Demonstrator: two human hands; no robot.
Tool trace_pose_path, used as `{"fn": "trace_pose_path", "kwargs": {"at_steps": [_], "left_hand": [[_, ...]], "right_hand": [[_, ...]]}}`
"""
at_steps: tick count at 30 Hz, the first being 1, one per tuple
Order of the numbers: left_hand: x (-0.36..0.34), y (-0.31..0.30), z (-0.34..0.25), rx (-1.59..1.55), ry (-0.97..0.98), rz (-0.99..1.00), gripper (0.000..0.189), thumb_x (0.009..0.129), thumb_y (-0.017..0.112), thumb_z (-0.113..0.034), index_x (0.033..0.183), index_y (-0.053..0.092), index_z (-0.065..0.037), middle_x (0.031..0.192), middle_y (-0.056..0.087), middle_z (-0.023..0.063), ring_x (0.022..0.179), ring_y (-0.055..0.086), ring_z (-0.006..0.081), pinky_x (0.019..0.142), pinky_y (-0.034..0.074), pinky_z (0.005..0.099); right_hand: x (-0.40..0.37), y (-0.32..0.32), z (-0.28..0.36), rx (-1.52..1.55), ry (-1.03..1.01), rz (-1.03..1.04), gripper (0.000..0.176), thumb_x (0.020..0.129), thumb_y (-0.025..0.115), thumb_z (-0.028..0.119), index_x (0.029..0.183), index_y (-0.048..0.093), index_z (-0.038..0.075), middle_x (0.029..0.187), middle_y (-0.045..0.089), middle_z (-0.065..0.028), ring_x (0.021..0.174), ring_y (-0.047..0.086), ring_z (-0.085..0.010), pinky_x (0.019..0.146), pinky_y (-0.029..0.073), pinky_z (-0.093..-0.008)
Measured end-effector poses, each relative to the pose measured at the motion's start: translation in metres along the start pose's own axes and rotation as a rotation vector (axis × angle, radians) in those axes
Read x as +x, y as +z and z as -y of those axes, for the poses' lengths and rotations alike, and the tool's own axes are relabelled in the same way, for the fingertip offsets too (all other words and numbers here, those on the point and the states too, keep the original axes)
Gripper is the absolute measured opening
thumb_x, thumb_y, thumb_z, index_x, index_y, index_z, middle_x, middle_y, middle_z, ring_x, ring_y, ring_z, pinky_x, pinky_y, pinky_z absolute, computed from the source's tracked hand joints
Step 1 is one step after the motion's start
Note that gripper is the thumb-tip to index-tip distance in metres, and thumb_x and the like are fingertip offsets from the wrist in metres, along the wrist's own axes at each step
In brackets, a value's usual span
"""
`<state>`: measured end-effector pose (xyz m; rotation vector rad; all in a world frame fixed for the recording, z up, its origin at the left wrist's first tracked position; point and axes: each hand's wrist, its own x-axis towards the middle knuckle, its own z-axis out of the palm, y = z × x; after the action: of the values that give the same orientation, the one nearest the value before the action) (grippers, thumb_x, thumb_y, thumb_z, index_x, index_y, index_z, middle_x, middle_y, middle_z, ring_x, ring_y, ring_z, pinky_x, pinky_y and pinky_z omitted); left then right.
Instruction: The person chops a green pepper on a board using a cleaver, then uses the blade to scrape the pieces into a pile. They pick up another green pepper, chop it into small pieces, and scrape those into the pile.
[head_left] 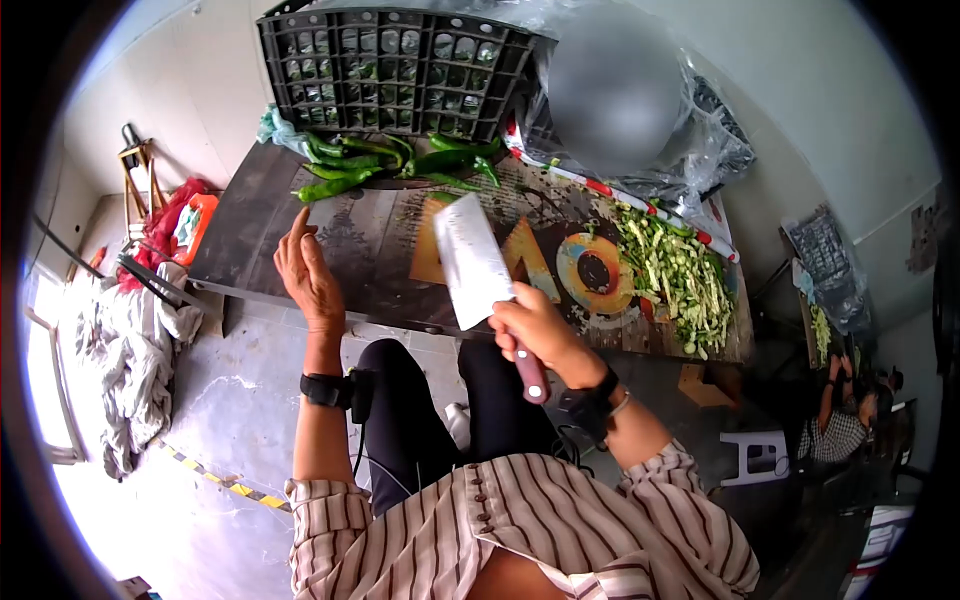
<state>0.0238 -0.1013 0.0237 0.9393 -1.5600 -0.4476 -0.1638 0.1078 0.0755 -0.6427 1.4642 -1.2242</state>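
My right hand (538, 328) grips the dark red handle of a broad cleaver (472, 262), whose blade points up and away over the worn board (380, 245). Out to the left, my left hand (306, 272) hovers flat with fingers apart and holds nothing, reaching toward the pile of whole green peppers (385, 165) at the board's far edge. A heap of sliced green pepper (675, 275) lies on the board's right side.
A black plastic crate (390, 70) stands behind the peppers, with clear plastic bags (700, 150) at its right. Crumpled cloth (130, 340) and a red bag (165, 225) lie on the floor at left. Another person (845, 420) sits at far right near a white stool (755, 455).
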Motion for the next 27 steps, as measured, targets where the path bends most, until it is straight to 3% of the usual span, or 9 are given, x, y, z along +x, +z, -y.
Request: {"fn": "trace_pose_path", "kwargs": {"at_steps": [2,9,13,17,20,24,27], "left_hand": [[-0.001,0.002,0.003,-0.045,-0.011,-0.029,0.038,0.098,0.038,-0.028,0.12,0.061,-0.008,0.098,0.061,0.0086,0.096,0.049,0.0216,0.091,0.036,0.034],[0.0,0.004,0.01,0.002,0.019,0.028,0.042,0.1,0.035,-0.034,0.123,0.06,-0.01,0.1,0.06,0.0071,0.098,0.049,0.0199,0.093,0.036,0.0335],[0.0,0.006,0.013,0.051,0.027,0.029,0.041,0.099,0.035,-0.034,0.122,0.06,-0.011,0.099,0.061,0.0072,0.097,0.05,0.0207,0.092,0.036,0.0339],[0.001,0.007,0.019,0.088,0.064,0.041,0.038,0.099,0.038,-0.031,0.121,0.061,-0.01,0.098,0.062,0.008,0.095,0.051,0.022,0.091,0.036,0.035],[0.001,0.008,0.019,0.121,0.063,0.056,0.039,0.099,0.039,-0.033,0.121,0.061,-0.01,0.097,0.062,0.0076,0.095,0.052,0.022,0.091,0.036,0.0361],[0.002,0.009,0.018,0.145,0.054,0.083,0.041,0.099,0.038,-0.036,0.121,0.061,-0.01,0.097,0.062,0.0077,0.096,0.052,0.022,0.092,0.036,0.0362],[-0.001,0.007,0.019,0.148,0.032,0.1,0.042,0.099,0.037,-0.036,0.121,0.061,-0.01,0.097,0.062,0.0077,0.096,0.052,0.022,0.092,0.036,0.036]], "right_hand": [[-0.018,-0.025,-0.004,0.014,0.002,-0.114,0.012,0.091,0.052,0.013,0.091,0.043,0.005,0.07,0.05,-0.0021,0.049,0.049,-0.008,0.041,0.043,-0.0257],[-0.076,-0.136,-0.005,-0.059,-0.093,-0.493,0.006,0.089,0.049,0.008,0.09,0.046,0.003,0.067,0.051,-0.0034,0.048,0.049,-0.0103,0.04,0.043,-0.0268],[-0.089,-0.145,0.002,-0.008,-0.175,-0.601,0.006,0.089,0.049,0.009,0.088,0.047,0.003,0.066,0.05,-0.0029,0.046,0.048,-0.0106,0.039,0.042,-0.0267],[-0.061,-0.113,0.002,0.01,-0.247,-0.32,0.008,0.088,0.052,0.008,0.093,0.05,0.002,0.065,0.049,-0.0018,0.046,0.048,-0.0087,0.039,0.042,-0.0249],[-0.017,-0.087,-0.002,0.029,-0.21,-0.164,0.014,0.085,0.055,0.009,0.084,0.046,-0.001,0.064,0.052,-0.0044,0.047,0.052,-0.0113,0.039,0.042,-0.0261],[-0.007,-0.1,0.003,-0.055,-0.171,-0.165,0.013,0.086,0.053,0.009,0.085,0.049,-0.003,0.065,0.054,-0.0067,0.047,0.054,-0.0128,0.039,0.044,-0.0262],[-0.025,-0.151,-0.003,-0.036,-0.201,-0.282,0.012,0.086,0.05,0.008,0.091,0.053,-0.003,0.06,0.052,-0.0019,0.044,0.049,-0.0099,0.038,0.044,-0.0258]]}}
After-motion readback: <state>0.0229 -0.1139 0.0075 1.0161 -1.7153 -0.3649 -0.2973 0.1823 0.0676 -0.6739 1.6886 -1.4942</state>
